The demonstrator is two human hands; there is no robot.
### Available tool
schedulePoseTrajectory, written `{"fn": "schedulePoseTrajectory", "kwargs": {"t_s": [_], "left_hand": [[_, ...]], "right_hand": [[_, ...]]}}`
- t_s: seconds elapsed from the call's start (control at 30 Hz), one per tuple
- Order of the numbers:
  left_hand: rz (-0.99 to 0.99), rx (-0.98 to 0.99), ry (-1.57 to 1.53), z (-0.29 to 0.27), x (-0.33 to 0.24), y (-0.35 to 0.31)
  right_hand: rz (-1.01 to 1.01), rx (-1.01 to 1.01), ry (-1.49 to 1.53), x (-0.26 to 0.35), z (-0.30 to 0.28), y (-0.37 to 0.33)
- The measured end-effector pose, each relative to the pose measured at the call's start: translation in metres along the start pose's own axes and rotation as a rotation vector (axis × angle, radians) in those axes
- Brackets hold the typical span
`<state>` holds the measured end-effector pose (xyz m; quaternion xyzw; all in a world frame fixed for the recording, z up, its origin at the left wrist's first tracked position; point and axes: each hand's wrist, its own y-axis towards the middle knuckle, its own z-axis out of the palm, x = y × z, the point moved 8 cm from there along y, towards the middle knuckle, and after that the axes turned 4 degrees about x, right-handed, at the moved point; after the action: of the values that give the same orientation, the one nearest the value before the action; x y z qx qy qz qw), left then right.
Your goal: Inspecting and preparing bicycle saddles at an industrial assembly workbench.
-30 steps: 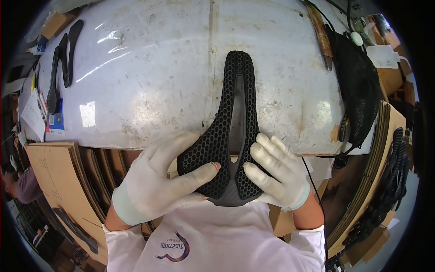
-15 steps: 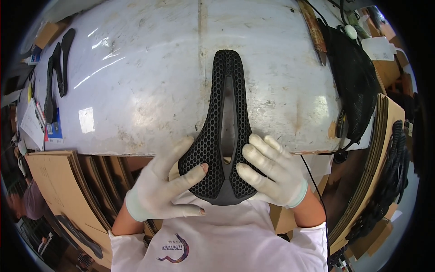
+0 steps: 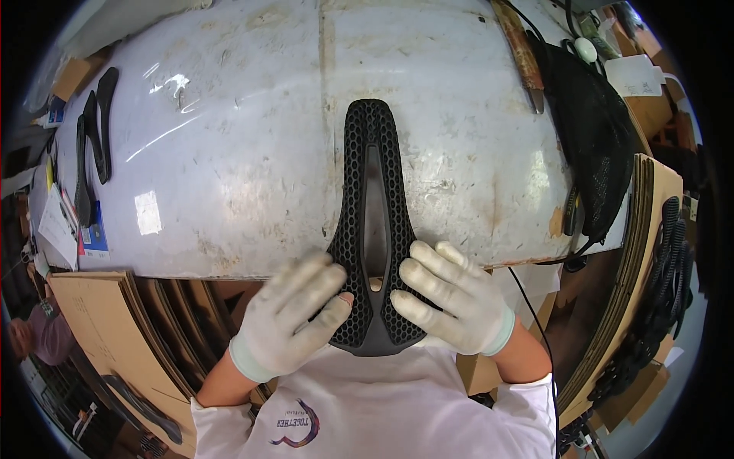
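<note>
"One white table [image 3: 245, 176]. Where's the saddle [image 3: 397, 222]?"

"Nose over the table, rear past its near edge. Honeycomb padding [image 3: 354, 206] is already on; any work left doesn't show."

"Grip?"

"Left hand [image 3: 287, 329] and right hand [image 3: 462, 306] rest on opposite sides; whether they clamp it, I can't tell."

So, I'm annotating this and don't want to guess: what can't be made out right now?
Head view:
Underside of the black saddle: hidden by its own top.
Its rear sides: partly covered by the left hand and right hand.
Right thumb: out of sight, apparently beneath the saddle.
White shirt: cut off by the lower edge.
Person at far left: small, blurred near the fisheye rim.
</note>
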<state>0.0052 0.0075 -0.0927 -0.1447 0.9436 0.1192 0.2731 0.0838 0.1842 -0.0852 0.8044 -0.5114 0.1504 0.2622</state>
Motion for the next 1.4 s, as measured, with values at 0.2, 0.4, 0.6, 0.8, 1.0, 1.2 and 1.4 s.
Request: {"fn": "schedulePoseTrajectory", "kwargs": {"t_s": [0.2,0.4,0.6,0.8,1.0,1.2,1.4], "left_hand": [[0.030,-0.018,0.093,0.001,-0.007,0.009],[-0.006,-0.001,0.166,0.000,-0.015,0.012],[-0.058,-0.050,-0.370,-0.004,0.019,0.015],[-0.752,-0.136,-1.334,-0.003,0.078,0.034],[-0.723,-0.048,-1.105,0.002,0.068,0.044],[-0.802,-0.061,-0.888,0.008,0.069,0.020],[-0.723,-0.181,-1.111,0.007,0.057,0.007]], "right_hand": [[0.032,0.001,0.074,-0.003,0.000,0.001],[0.036,0.013,0.096,-0.002,-0.001,0.000],[0.010,-0.022,0.104,-0.009,0.006,-0.004],[-0.114,-0.044,0.099,0.004,0.014,-0.007],[-0.203,0.055,0.058,0.044,0.017,-0.018],[-0.194,0.014,0.090,0.058,0.010,-0.018],[-0.212,0.005,0.192,0.061,0.006,-0.018]]}}
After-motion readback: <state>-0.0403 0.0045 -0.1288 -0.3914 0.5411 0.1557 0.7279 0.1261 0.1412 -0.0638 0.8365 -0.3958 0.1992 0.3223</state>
